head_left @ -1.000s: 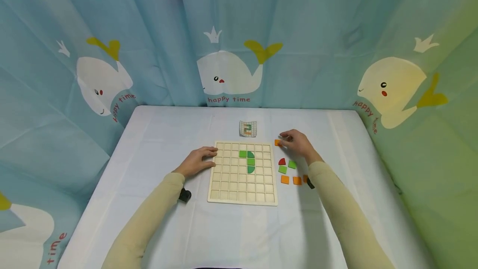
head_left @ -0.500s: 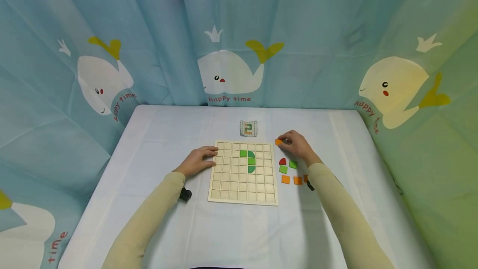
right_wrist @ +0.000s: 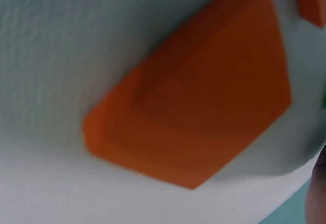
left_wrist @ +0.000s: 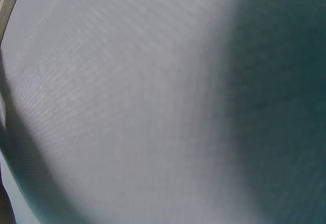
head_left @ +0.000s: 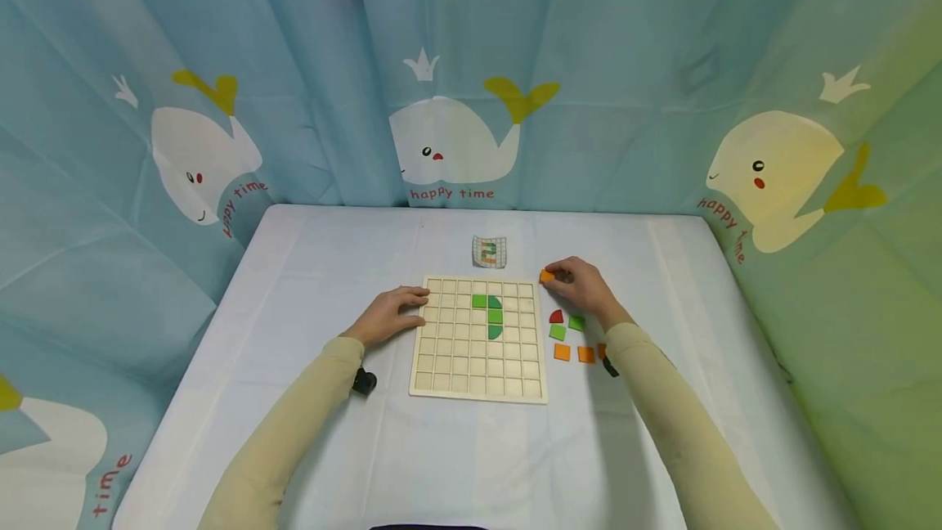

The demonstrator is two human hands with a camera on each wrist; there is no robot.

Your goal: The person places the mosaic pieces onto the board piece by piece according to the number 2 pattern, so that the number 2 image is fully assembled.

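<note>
My right hand (head_left: 581, 285) pinches an orange square tile (head_left: 546, 276) between thumb and fingers, just off the board's upper right corner. On the pale gridded board (head_left: 449, 358) lie a light green square (head_left: 480, 301), another light green square (head_left: 495, 316) and two dark green quarter-round tiles (head_left: 495, 333), set in cells near the upper middle. My left hand (head_left: 388, 316) rests with its fingertips on the board's left edge, fingers extended. Close up in the right wrist view is an orange tile (right_wrist: 204, 91) lying on the cloth; the held tile does not show there.
Right of the board lie a red quarter-round tile (head_left: 556, 316), green squares (head_left: 576, 323) and several orange squares (head_left: 562, 352). A small printed card (head_left: 489, 252) with a coloured pattern sits behind the board. A whale-print curtain (head_left: 456, 145) encloses the white-clothed table (head_left: 331, 252).
The right hand's fingers have closed on the orange tile, and the tile has shifted and turned slightly. The left hand keeps its place on the board's edge.
</note>
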